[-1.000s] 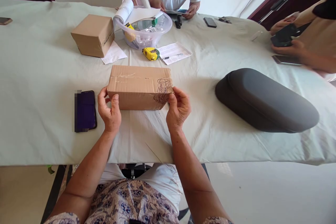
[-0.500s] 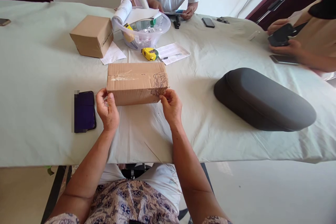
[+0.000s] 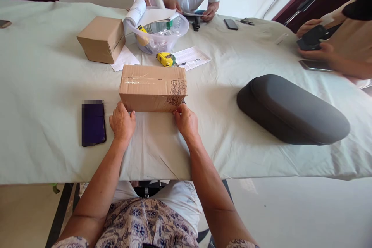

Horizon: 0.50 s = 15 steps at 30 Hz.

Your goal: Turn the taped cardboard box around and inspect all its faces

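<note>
A brown cardboard box (image 3: 151,85) lies in front of me, with clear tape on its top and dark scribbled lines at its right end. My left hand (image 3: 123,123) has its fingers curled at the box's near left bottom corner, its thumb along the lower edge. At the near right bottom corner, my right hand (image 3: 186,121) grips the box with bent fingers. Some fingertips of both hands are hidden. Left of my left hand is a dark phone (image 3: 94,123), partly blurred out.
A second cardboard box (image 3: 100,38) and a plastic basin (image 3: 162,38) of items stand farther back. A yellow tape measure (image 3: 165,59) and a printed sheet (image 3: 193,57) lie beyond my box. A dark grey padded case (image 3: 293,110) sits right. Two other people are at the table.
The box has shifted slightly away from me and its near side sits lower. My left hand has turned from the box's left side to its near bottom corner; the right moved slightly inward.
</note>
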Each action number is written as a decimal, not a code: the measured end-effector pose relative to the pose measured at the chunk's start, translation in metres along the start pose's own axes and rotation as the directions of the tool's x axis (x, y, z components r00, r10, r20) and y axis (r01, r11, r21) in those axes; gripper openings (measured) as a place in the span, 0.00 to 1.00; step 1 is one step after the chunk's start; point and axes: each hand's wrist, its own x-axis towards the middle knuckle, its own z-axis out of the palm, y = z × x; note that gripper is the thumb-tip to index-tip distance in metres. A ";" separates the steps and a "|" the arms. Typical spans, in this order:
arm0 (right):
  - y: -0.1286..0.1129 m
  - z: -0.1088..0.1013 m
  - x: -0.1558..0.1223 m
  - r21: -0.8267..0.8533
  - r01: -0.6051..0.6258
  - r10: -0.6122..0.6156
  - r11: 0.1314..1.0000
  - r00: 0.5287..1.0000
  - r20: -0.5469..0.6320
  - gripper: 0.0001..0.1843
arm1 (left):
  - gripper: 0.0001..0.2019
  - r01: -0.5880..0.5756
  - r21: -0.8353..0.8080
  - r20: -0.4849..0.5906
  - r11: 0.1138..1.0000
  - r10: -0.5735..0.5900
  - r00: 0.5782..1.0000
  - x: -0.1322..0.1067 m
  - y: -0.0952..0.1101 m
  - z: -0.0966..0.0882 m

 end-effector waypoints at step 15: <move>-0.015 -0.007 -0.007 0.443 0.211 -0.064 0.871 0.944 -0.322 0.13 | 0.33 -0.268 -0.393 -0.359 0.880 0.122 0.925 -0.006 0.004 -0.001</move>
